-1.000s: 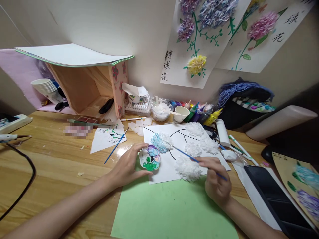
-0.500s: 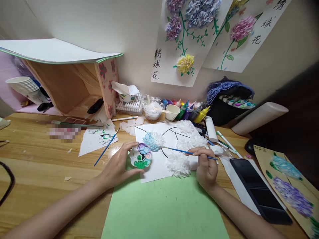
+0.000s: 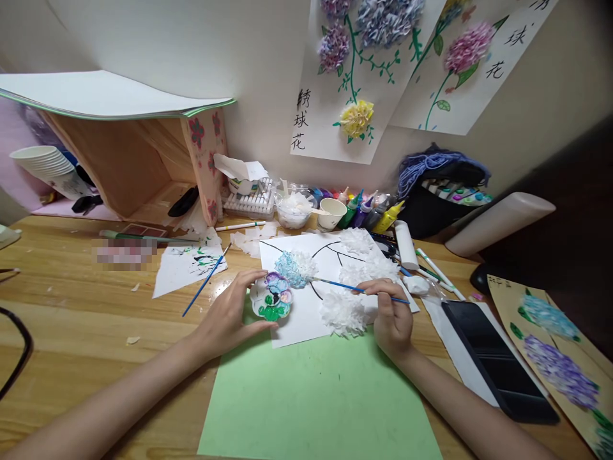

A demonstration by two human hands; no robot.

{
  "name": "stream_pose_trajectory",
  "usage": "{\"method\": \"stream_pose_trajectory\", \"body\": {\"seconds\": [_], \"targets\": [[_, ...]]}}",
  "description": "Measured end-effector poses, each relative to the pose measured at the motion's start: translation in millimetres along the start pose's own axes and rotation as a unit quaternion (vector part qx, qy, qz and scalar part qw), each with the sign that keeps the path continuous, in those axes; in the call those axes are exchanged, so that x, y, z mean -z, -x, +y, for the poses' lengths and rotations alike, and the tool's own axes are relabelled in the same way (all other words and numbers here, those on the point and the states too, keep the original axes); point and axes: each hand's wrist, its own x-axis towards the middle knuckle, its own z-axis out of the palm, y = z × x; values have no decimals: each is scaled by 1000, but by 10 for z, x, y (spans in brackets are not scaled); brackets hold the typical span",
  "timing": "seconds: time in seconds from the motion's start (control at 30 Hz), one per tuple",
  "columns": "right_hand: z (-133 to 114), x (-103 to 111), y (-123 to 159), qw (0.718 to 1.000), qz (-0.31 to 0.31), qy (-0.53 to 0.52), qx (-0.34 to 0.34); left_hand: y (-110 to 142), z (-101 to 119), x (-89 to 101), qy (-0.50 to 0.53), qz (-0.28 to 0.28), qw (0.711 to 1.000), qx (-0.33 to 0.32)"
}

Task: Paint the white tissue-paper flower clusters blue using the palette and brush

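paintbrush levelled at the half-blue hydrangea bloom

pinched in the right hand: the paintbrush, long axis nearly level, tip toward just past nine o'clock, handle end toward just past three. set on the white sheet over the worktop, at about ten o'clock from the right hand and two o'clock from the left hand: the half-blue hydrangea bloom, nearer to the left. brush tip at its four-o'clock edge; contact too small to tell. clasped by the rim between left thumb and fingers: the flower-shaped palette, just beside that bloom at its seven o'clock. hands well apart. at nine o'clock, just beside the right hand: a white bloom.
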Motion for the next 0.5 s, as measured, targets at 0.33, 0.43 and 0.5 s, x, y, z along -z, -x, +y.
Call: {"method": "stream_pose_trajectory", "body": {"seconds": [0.33, 0.43, 0.5], "targets": [[1, 12, 11, 1000, 1, 14, 28, 5, 6, -2, 7, 4, 1000, -4], [11, 22, 24, 999, 5, 13, 37, 7, -1, -6, 4, 2, 1000, -3], [16, 24, 30, 999, -29, 24, 33, 9, -7, -10, 0, 0, 1000, 1]]}}
